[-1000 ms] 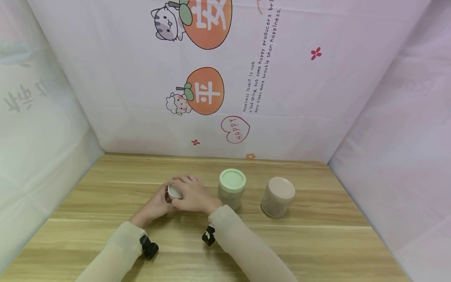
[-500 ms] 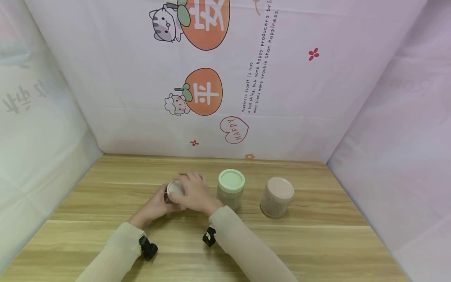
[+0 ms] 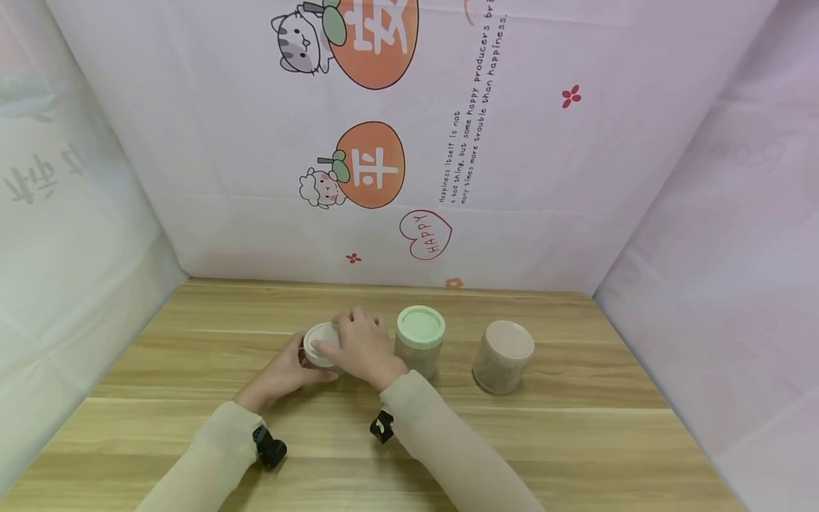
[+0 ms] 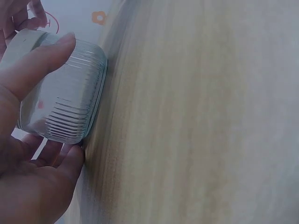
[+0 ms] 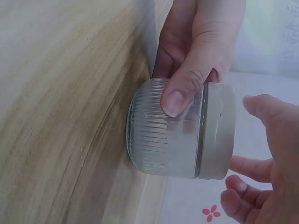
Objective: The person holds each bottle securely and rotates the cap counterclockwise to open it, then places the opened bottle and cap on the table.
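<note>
While the left hand [image 3: 283, 371] gripped a ribbed glass jar [image 4: 70, 98] by its side, thumb and fingers curled round the glass, the right hand [image 3: 366, 347] was poised at the white lid [image 5: 219, 135]. In the right wrist view its thumb was apart from the lid, the lower fingers loosely bent and holding nothing; whether the index fingertip touched the rim could not be told. The jar stood upright on the wooden table [image 3: 576, 441], left of centre in the lower half of the head view, lid on top. Just right of the right hand stood a green-lidded jar [image 3: 419, 338]; farther right in the frame, a pink-lidded jar [image 3: 503, 358].
</note>
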### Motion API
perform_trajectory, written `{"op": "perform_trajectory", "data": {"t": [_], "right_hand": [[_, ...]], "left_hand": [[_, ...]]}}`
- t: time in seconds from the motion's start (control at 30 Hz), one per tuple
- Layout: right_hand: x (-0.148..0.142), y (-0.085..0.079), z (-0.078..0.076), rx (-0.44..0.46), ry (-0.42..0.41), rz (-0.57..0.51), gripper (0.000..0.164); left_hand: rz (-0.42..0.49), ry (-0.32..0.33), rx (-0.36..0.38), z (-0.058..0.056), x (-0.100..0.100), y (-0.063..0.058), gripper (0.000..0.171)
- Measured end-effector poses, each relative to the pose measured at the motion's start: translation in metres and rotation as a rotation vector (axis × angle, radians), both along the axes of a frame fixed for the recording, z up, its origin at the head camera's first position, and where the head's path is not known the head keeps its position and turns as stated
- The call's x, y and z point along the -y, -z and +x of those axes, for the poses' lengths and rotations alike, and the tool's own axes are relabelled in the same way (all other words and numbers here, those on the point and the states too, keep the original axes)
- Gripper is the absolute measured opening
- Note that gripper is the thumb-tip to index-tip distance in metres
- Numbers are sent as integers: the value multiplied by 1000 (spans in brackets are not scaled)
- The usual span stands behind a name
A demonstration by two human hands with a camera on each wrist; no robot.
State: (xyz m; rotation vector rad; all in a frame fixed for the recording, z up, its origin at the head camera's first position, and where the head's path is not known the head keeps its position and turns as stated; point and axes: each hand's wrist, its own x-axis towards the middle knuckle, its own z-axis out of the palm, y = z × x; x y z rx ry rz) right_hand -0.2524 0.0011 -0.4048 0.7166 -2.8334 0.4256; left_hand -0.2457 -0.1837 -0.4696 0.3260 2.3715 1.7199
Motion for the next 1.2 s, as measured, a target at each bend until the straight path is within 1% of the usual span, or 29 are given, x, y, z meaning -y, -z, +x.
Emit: {"op": "perform_trajectory", "data": {"t": [0.23, 0.53, 0.77, 0.87, 1.0, 1.2], "right_hand": [[0, -1, 1, 30, -1, 35, 66], [-1, -2, 2, 32, -53, 37, 66], [-1, -1, 0, 27, -87, 24, 63], [-1, 0, 0, 26, -98, 25, 62], [-1, 3, -1, 26, -118, 16, 60], [-1, 6, -3, 27, -168, -39, 59]], "left_hand": [[-5, 1, -9, 1, 0, -1, 93], [-5, 10, 16, 0, 2, 0, 96], [-8, 18, 13, -1, 2, 1, 97], [-19, 15, 15, -1, 2, 0, 98], [-10, 18, 26, 0, 2, -1, 99], [6, 29, 30, 1, 3, -1, 99]]}}
